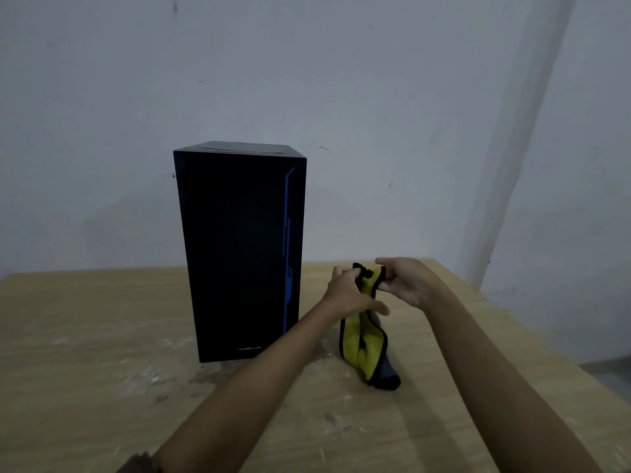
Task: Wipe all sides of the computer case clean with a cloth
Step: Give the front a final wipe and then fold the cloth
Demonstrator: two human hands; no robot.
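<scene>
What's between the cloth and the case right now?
Head view: only the left hand and its wrist, gripping the cloth, lie between it and the case; otherwise bare table. Cloth and case are apart.

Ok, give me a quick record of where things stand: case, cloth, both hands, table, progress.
case: black case, upright on the table, blue stripe down its front
cloth: yellow cloth, right of the case, apart from it, hanging down to the table
left: left hand grips the cloth's top
right: right hand pinches the cloth's top
table: wooden table, pale flecks on it
progress: wiping not yet begun
</scene>
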